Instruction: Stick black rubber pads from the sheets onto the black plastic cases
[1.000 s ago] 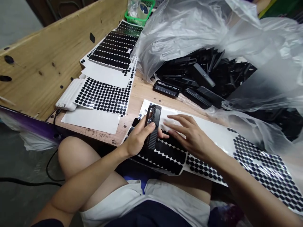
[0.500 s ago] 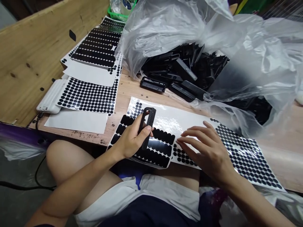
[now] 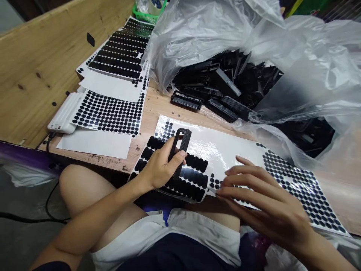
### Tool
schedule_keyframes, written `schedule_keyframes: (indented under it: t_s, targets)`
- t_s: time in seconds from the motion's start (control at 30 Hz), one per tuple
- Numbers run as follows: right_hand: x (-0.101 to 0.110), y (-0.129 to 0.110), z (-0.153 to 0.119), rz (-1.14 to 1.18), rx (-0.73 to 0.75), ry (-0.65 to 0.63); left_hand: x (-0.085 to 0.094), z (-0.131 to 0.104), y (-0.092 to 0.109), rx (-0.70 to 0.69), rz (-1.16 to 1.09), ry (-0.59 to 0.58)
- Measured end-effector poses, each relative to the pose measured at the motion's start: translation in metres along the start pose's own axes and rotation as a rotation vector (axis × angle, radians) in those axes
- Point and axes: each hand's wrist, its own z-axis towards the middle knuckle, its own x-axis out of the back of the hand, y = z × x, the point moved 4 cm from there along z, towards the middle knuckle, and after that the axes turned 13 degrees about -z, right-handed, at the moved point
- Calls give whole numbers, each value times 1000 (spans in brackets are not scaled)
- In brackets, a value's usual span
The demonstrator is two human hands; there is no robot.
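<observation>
My left hand [image 3: 165, 165] is closed around a black plastic case part [image 3: 184, 140] with a carbon-fibre pattern and a long slot, held tilted upright. Below it is a small sheet of black stickers [image 3: 194, 178] in joined rows, its near end jutting past the table edge. My right hand [image 3: 270, 199] is just right of this sheet, thumb and forefinger pinched together by its corner. Something small and pale shows at the fingertips; I cannot make out what it is. Beneath both hands lies a large white backing sheet [image 3: 220, 145] with round black stickers at both ends.
Behind, a clear plastic bag [image 3: 203, 34] gapes over a heap of black plastic parts [image 3: 225, 81]. A single part [image 3: 186, 101] lies before it. On the left are stacked sticker sheets [image 3: 109, 113], a white power bank [image 3: 63, 113] with a cable, and a wooden board [image 3: 50, 56].
My right hand has moved down and right, and its thumb and forefinger have come together. My left hand keeps its hold on the case part. The view has shifted slightly.
</observation>
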Motion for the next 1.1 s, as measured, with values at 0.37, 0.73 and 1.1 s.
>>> schedule_keyframes:
  t_s: [0.37, 0.73, 1.1]
  targets:
    - [-59, 44, 75, 957, -951, -54, 8, 0, -6, 154, -589, -93]
    - [-64, 35, 88, 994, -880, -124, 9, 0, -5, 197, -643, -107]
    - [-66, 36, 89, 946, -886, -124, 9, 0, -6, 198, -636, -105]
